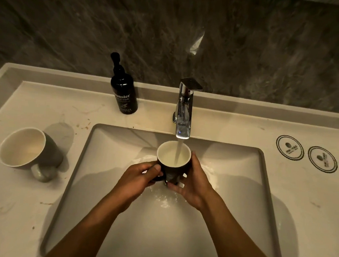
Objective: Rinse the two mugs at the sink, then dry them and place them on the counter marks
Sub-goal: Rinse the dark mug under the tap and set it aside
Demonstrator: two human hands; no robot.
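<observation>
A dark mug with a white inside [168,155] is held upright over the sink basin [110,144], under the chrome faucet [184,111]. Water streams from the spout into it. My left hand [138,179] grips its handle side, and my right hand [193,181] wraps its right side and base. A second dark mug [26,147] stands on the counter left of the basin, its handle toward me. Two round printed marks [289,147] [322,159] sit on the counter at the right.
A black hand-wash pump bottle [124,90] stands at the back of the counter, left of the faucet. A dark marble wall rises behind. Brown specks dot the pale counter [44,106] on the left side.
</observation>
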